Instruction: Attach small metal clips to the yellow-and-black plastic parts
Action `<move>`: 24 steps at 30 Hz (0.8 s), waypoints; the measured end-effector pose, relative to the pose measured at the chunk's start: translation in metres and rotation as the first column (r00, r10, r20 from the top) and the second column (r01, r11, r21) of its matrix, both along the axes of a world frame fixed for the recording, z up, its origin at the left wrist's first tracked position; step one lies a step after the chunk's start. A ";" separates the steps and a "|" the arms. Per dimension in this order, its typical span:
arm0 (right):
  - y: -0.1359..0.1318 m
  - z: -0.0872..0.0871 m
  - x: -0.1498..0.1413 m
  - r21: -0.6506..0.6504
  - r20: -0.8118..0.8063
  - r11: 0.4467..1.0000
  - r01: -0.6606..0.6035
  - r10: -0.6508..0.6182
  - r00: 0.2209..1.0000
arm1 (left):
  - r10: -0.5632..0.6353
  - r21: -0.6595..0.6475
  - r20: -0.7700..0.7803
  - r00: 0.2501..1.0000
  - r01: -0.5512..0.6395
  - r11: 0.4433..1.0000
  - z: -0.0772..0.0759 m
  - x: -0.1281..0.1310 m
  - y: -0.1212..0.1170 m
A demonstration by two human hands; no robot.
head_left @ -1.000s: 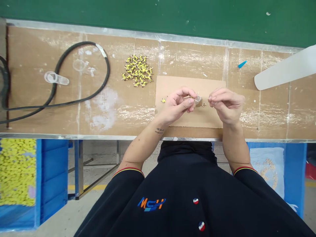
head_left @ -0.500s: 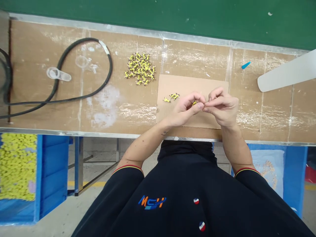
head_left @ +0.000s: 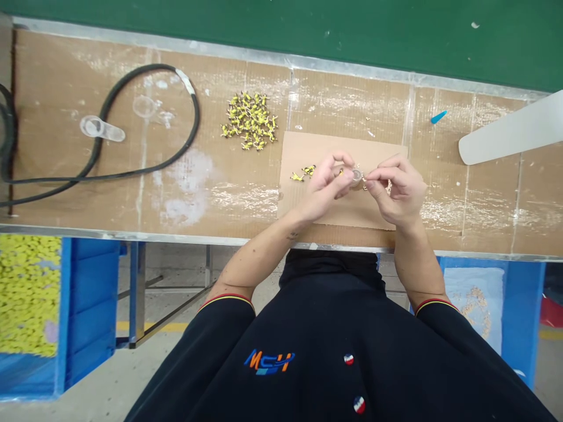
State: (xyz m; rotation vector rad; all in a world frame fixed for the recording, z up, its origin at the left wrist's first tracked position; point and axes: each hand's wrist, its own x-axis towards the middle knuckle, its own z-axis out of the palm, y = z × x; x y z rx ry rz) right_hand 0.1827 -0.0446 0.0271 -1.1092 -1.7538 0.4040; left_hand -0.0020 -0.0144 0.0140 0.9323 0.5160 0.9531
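Note:
My left hand (head_left: 328,186) is closed over the cardboard sheet, pinching a small yellow figure (head_left: 341,172) that its fingers mostly cover. Thumb and forefinger of my right hand (head_left: 396,190) are pressed together just to the right of it; whatever they pinch is too small to make out. Between the fingertips shows a small clear round dish (head_left: 357,177), partly hidden. Tiny pale pieces (head_left: 388,186) lie on the sheet by my right fingers. Left of my left hand, a few yellow-and-black figures (head_left: 303,174) rest on the sheet.
A pile of similar figures (head_left: 250,120) sits beyond the cardboard sheet (head_left: 292,152). A black cable (head_left: 196,117) loops on the left near a clear plastic tube (head_left: 109,130). At right are a blue pointed cap (head_left: 438,116) and a white panel (head_left: 510,129). Blue bins (head_left: 90,305) stand below.
My hands have moved slightly apart, revealing the clear round dish and pale pieces between and behind them. The pile and the figures on the sheet stay put.

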 end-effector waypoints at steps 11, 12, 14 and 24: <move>0.010 -0.009 0.021 -0.145 0.272 0.989 0.012 0.028 0.962 | 0.397 -0.084 -0.129 0.909 -0.409 0.909 -0.006 -0.016 0.021; 0.010 -0.010 0.020 -0.139 0.272 0.990 0.012 0.027 0.962 | 0.409 -0.060 -0.143 0.901 -0.421 0.905 -0.006 -0.016 0.021; 0.010 -0.011 0.020 -0.120 0.274 0.993 0.011 0.022 0.961 | 0.424 -0.013 -0.169 0.890 -0.432 0.902 -0.008 -0.015 0.021; 0.011 -0.014 0.017 -0.143 0.325 0.990 -0.006 0.053 0.944 | 0.463 0.082 -0.150 0.874 -0.456 0.886 -0.013 -0.013 0.020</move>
